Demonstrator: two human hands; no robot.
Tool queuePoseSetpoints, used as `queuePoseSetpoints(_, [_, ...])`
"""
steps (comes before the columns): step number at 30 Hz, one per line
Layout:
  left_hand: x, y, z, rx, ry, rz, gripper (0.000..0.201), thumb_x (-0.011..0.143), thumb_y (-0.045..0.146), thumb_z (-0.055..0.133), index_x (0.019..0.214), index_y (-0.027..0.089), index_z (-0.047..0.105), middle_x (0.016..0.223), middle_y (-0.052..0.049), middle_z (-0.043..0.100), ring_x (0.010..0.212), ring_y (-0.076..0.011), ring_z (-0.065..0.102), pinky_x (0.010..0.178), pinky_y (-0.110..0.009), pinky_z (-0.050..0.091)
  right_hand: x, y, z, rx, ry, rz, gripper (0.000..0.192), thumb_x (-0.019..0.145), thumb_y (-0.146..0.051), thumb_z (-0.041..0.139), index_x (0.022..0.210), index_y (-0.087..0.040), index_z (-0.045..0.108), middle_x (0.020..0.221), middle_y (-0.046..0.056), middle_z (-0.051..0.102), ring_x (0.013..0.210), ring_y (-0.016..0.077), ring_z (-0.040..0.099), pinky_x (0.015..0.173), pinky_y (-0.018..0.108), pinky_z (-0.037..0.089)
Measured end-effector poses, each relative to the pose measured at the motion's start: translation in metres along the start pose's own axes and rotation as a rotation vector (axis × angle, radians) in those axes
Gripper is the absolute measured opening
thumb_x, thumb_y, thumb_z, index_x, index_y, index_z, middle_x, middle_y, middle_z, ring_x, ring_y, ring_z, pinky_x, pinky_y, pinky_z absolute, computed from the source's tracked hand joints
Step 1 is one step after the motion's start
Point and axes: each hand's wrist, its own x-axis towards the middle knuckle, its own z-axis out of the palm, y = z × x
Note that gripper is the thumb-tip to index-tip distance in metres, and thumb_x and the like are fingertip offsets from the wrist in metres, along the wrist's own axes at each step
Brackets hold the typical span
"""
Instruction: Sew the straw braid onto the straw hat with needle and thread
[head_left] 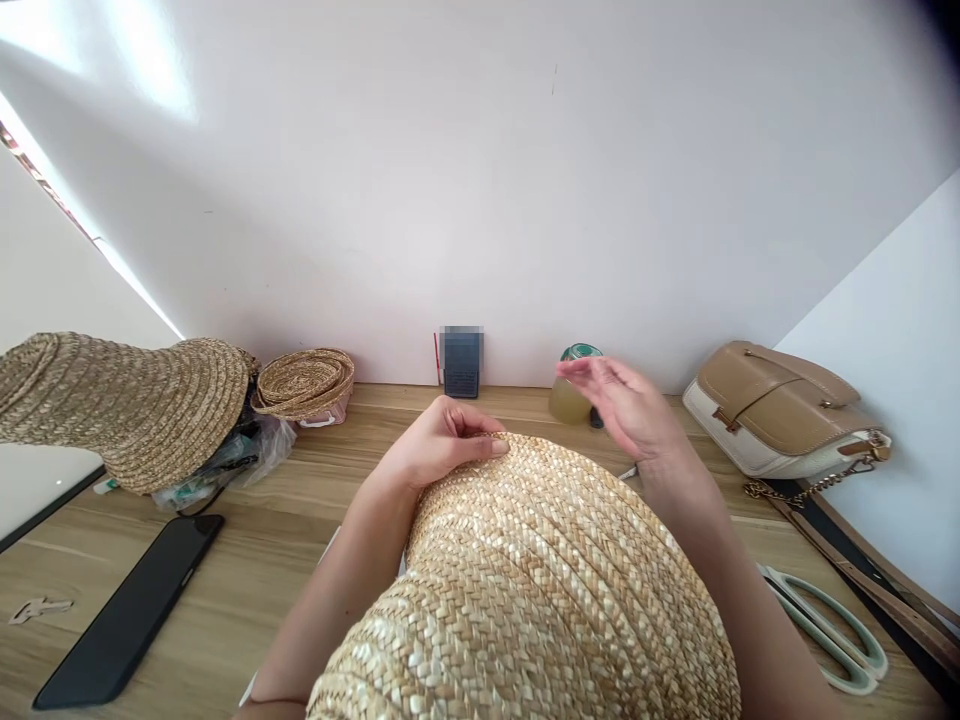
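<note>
A woven straw hat (pixel 547 570) fills the lower middle of the view, its brim towards the wall and its crown close to me. My left hand (pixel 450 440) pinches the brim's far edge between thumb and fingers. Above and right of that edge, my right hand (pixel 622 405) is raised with its fingers stretched out and nothing visible in them. It is apart from the brim and partly covers a jar (pixel 568 403) with a green lid and yellowish contents. Part of my right forearm lies behind the hat.
Another straw hat (pixel 150 400) stands left over plastic bags, beside a coiled straw braid (pixel 304 380) on a pink box (pixel 330 412). A dark box (pixel 461 370) leans at the wall. A phone (pixel 131 610), a key (pixel 41 608), scissors (pixel 832 630) and a handbag (pixel 787 410) lie around.
</note>
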Motion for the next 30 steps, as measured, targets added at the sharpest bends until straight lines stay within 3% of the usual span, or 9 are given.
queuePoseSetpoints(3, [0.002, -0.002, 0.000, 0.008, -0.011, 0.015, 0.024, 0.069, 0.029, 0.076, 0.082, 0.009, 0.075, 0.072, -0.007, 0.070, 0.060, -0.0109, 0.058, 0.055, -0.021, 0.042, -0.009, -0.006, 0.015, 0.246, -0.451, 0.212, 0.055, 0.089, -0.064, 0.039, 0.106, -0.017, 0.063, 0.113, 0.013, 0.068, 0.110, 0.0243, 0.062, 0.102, 0.043, 0.042])
queuePoseSetpoints(5, [0.003, -0.004, -0.001, 0.013, -0.018, 0.030, 0.025, 0.069, 0.029, 0.076, 0.083, 0.009, 0.075, 0.072, -0.006, 0.070, 0.059, -0.0101, 0.057, 0.054, -0.020, 0.041, -0.014, -0.007, 0.019, 0.290, -0.672, 0.350, 0.068, 0.087, -0.071, 0.031, 0.114, -0.016, 0.062, 0.115, 0.015, 0.067, 0.110, 0.0264, 0.061, 0.100, 0.045, 0.042])
queuePoseSetpoints(7, [0.003, -0.004, -0.002, 0.010, -0.021, 0.035, 0.024, 0.069, 0.029, 0.076, 0.084, 0.010, 0.075, 0.073, -0.006, 0.070, 0.061, -0.0098, 0.057, 0.055, -0.019, 0.041, -0.016, -0.007, 0.016, 0.261, -0.791, 0.369, 0.075, 0.083, -0.076, 0.031, 0.116, -0.016, 0.062, 0.114, 0.014, 0.066, 0.107, 0.0264, 0.061, 0.093, 0.042, 0.046])
queuePoseSetpoints(10, [0.003, -0.004, -0.002, -0.001, -0.015, 0.006, 0.023, 0.068, 0.029, 0.077, 0.082, 0.010, 0.075, 0.071, -0.005, 0.070, 0.059, -0.0091, 0.056, 0.054, -0.019, 0.041, -0.014, -0.003, 0.000, 0.159, -0.859, 0.271, 0.061, 0.073, -0.068, 0.060, 0.093, -0.012, 0.069, 0.085, 0.009, 0.069, 0.076, 0.0190, 0.063, 0.067, 0.030, 0.049])
queuePoseSetpoints(12, [0.003, -0.004, -0.002, -0.003, -0.005, -0.013, 0.023, 0.067, 0.029, 0.077, 0.081, 0.010, 0.075, 0.070, -0.005, 0.070, 0.058, -0.0091, 0.056, 0.054, -0.019, 0.041, -0.012, -0.001, -0.012, 0.128, -0.810, 0.216, 0.042, 0.068, -0.052, 0.075, 0.073, -0.011, 0.067, 0.063, 0.002, 0.061, 0.056, 0.0112, 0.053, 0.053, 0.024, 0.042])
queuePoseSetpoints(14, [0.003, -0.003, -0.001, 0.007, 0.010, -0.015, 0.023, 0.067, 0.029, 0.077, 0.080, 0.010, 0.075, 0.071, -0.006, 0.070, 0.059, -0.0098, 0.057, 0.055, -0.019, 0.042, -0.012, -0.003, -0.022, 0.169, -0.703, 0.165, 0.034, 0.070, -0.043, 0.076, 0.064, -0.013, 0.062, 0.056, -0.002, 0.053, 0.050, 0.0080, 0.046, 0.049, 0.022, 0.038])
queuePoseSetpoints(19, [0.001, -0.002, -0.002, 0.042, 0.059, 0.007, 0.022, 0.068, 0.030, 0.076, 0.079, 0.010, 0.075, 0.072, -0.006, 0.071, 0.061, -0.0113, 0.060, 0.058, -0.021, 0.044, -0.025, -0.033, -0.029, 0.324, -0.417, -0.004, 0.030, 0.082, -0.041, 0.066, 0.065, -0.019, 0.056, 0.049, -0.008, 0.032, 0.044, 0.0059, 0.028, 0.048, 0.023, 0.036])
queuePoseSetpoints(24, [-0.008, 0.004, -0.007, 0.050, 0.164, 0.081, 0.020, 0.067, 0.028, 0.077, 0.079, 0.013, 0.075, 0.072, -0.004, 0.072, 0.059, -0.0103, 0.060, 0.054, -0.019, 0.043, -0.054, -0.075, -0.023, 0.206, -0.080, -0.224, 0.020, 0.087, -0.029, 0.062, 0.070, -0.019, 0.065, 0.049, -0.005, 0.037, 0.046, 0.0073, 0.035, 0.050, 0.026, 0.038])
queuePoseSetpoints(30, [-0.036, 0.016, -0.024, 0.109, 0.407, 0.301, 0.016, 0.069, 0.024, 0.077, 0.083, 0.017, 0.077, 0.076, -0.003, 0.074, 0.061, -0.0118, 0.063, 0.055, -0.019, 0.048, -0.071, -0.088, -0.040, 0.231, -0.149, -0.365, 0.042, 0.086, -0.040, 0.061, 0.053, -0.017, 0.047, 0.049, -0.005, 0.030, 0.046, 0.0087, 0.032, 0.048, 0.028, 0.037])
